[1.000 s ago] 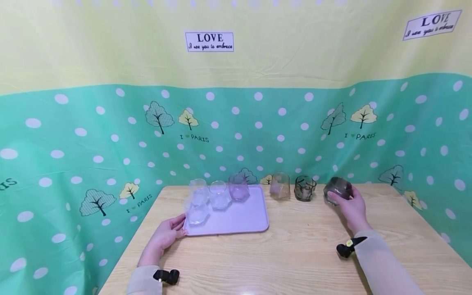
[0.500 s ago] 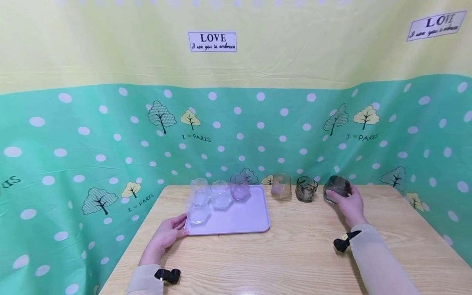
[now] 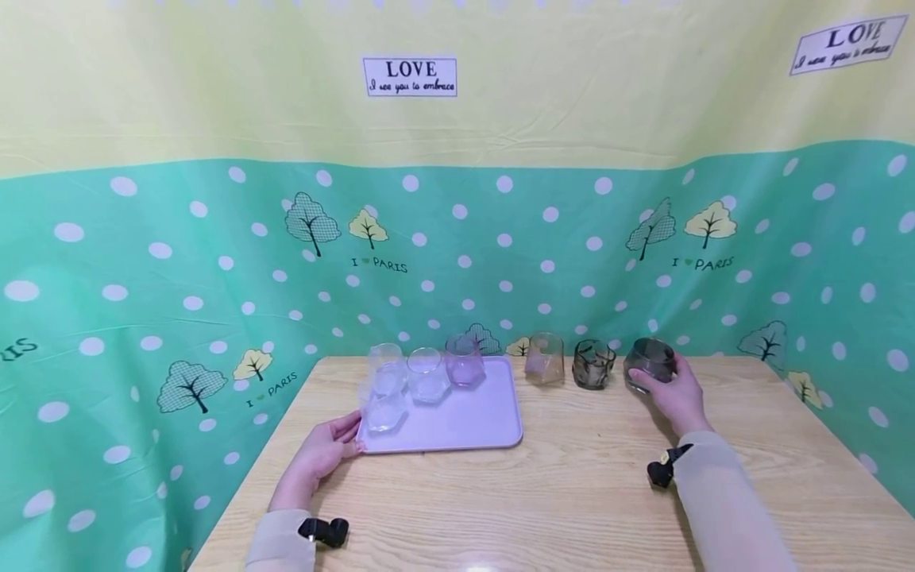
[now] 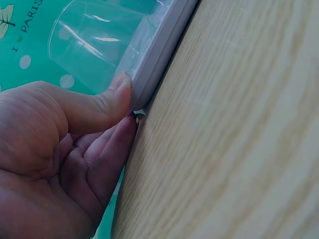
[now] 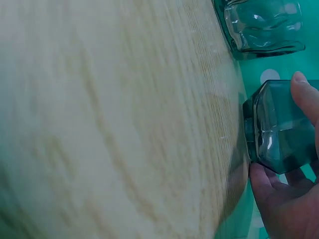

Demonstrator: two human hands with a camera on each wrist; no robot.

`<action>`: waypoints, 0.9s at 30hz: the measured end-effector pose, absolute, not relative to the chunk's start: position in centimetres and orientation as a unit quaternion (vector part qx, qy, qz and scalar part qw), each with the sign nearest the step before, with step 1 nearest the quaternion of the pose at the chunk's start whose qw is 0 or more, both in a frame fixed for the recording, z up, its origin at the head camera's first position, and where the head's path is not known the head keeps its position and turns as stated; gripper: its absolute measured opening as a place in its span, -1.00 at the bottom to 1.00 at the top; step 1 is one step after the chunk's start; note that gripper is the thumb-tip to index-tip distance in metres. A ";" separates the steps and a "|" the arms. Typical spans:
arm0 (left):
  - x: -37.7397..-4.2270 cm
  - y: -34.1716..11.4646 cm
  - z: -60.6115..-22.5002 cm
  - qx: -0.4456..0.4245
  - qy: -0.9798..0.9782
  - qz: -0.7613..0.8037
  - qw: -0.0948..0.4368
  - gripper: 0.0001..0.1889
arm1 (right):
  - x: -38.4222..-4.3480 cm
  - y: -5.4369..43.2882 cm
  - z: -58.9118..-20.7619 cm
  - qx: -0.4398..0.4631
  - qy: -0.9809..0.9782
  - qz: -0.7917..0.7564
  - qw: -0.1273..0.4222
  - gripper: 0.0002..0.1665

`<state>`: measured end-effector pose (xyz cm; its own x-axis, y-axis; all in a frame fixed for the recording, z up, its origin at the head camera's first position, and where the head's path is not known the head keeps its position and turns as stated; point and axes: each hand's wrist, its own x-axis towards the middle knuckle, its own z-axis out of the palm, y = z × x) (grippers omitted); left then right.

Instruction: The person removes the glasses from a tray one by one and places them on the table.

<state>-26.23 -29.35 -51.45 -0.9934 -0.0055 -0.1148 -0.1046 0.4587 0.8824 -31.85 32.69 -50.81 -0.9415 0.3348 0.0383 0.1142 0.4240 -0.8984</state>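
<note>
My right hand (image 3: 675, 391) grips a dark grey faceted glass (image 5: 279, 127), which stands upright near the table's back edge. In the right wrist view the thumb lies on one side of it and the fingers on the other. At the lilac tray's (image 3: 472, 425) near left corner, my left hand (image 3: 325, 453) pinches the rim, thumb on top. On the tray, three clear glasses, among them a rear one (image 3: 429, 383) and a front one (image 3: 386, 413), share the left part with a purple-tinted glass (image 3: 465, 365) at the back.
Between the tray and the right hand stand an amber-tinted glass (image 3: 545, 361) and a dark wavy glass (image 3: 593, 365), close to the back edge of the wooden table (image 3: 486, 504). A green and yellow curtain (image 3: 457, 238) hangs directly behind and around the sides.
The right hand and the dark grey glass have shifted slightly left, nearer the wavy glass. The left hand stays at the tray corner. The head view has shifted a little.
</note>
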 end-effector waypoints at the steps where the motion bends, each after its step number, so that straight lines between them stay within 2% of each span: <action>1: -26.2 -29.4 -51.5 -0.032 0.852 0.520 0.048 -0.25 | -31.9 32.7 -50.8 -0.135 -0.838 0.517 0.106 0.27; 27: -26.2 -29.0 -51.1 -0.037 0.853 0.517 0.053 -0.25 | -31.6 33.0 -51.0 -0.131 -0.843 0.513 0.090 0.30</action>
